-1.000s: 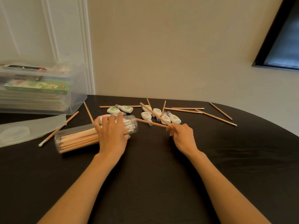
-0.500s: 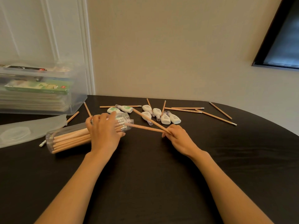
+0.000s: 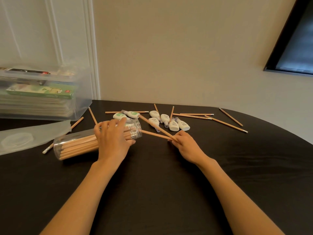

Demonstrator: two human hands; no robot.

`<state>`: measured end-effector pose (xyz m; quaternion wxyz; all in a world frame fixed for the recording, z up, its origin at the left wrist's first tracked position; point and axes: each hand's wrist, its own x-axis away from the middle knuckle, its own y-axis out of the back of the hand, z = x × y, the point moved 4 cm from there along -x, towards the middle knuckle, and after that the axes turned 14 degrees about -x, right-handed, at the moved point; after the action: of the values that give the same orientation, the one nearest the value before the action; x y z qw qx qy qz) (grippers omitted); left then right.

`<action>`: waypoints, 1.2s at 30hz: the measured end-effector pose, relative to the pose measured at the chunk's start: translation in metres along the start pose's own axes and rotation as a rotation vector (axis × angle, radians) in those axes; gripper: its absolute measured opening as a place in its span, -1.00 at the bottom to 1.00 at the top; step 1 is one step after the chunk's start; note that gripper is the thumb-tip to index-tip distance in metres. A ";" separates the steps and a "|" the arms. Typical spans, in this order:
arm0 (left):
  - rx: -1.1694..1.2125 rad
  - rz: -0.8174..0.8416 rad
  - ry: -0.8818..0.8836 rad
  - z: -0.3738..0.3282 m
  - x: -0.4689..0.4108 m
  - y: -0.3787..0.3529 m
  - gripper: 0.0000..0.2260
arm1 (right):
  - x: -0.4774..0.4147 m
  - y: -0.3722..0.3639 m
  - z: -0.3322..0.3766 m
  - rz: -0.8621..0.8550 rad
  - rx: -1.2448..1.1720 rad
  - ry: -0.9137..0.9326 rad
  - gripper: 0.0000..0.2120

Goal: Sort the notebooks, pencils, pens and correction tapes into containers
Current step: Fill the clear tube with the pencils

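**Now, two pencils at the mouth of the jar**

The clear jar (image 3: pixel 74 146) lies on its side at 10 o'clock on the black table (image 3: pixel 152 192). It already holds many pencils, and its open mouth is turned toward 3 o'clock. The left hand (image 3: pixel 112 141) lies over the jar near the mouth, with the fingers a little spread and curled around its wall. The right hand (image 3: pixel 186 146), at 3 o'clock from the jar, pinches the near ends of two pencils (image 3: pixel 155 135) between thumb and fingertips. How its other fingers lie cannot be told. One pencil reaches the jar's mouth, while the second points more toward 11 o'clock and passes beside the rim.

The step in hand seems to be feeding these two pencils into the jar. To do it well, the person should first bring the two shafts parallel, because they are spread like a fork and probably only one would enter. The left hand should grip the round jar firmly so that it does not roll. The correction tapes (image 3: pixel 172 124) at 12 o'clock from the right hand and the loose pencils (image 3: pixel 225 122) at 2 o'clock are not yet sorted.
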<state>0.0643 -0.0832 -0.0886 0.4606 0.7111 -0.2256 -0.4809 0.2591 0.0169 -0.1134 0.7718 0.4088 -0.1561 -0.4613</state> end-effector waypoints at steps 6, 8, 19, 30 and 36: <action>0.011 -0.038 0.029 0.002 0.002 0.002 -0.38 | 0.005 -0.003 0.002 0.072 0.232 0.077 -0.70; 0.004 -0.033 0.030 0.003 0.003 0.003 -0.37 | 0.005 -0.002 0.004 0.054 0.340 0.110 -0.71; -0.105 0.031 -0.184 -0.026 0.015 0.006 -0.34 | -0.004 0.002 0.053 -0.321 -0.140 0.037 -0.54; -0.168 0.057 -0.082 -0.005 0.007 0.007 -0.35 | 0.010 -0.037 0.086 0.193 -1.055 -0.189 -0.47; -0.182 0.065 -0.073 0.008 0.002 0.012 -0.39 | -0.009 -0.039 0.087 0.142 -1.122 -0.302 -0.65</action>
<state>0.0592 -0.0939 -0.0800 0.5302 0.6404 -0.2205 -0.5100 0.1775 -0.0277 -0.0887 0.8686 -0.1440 -0.0233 -0.4736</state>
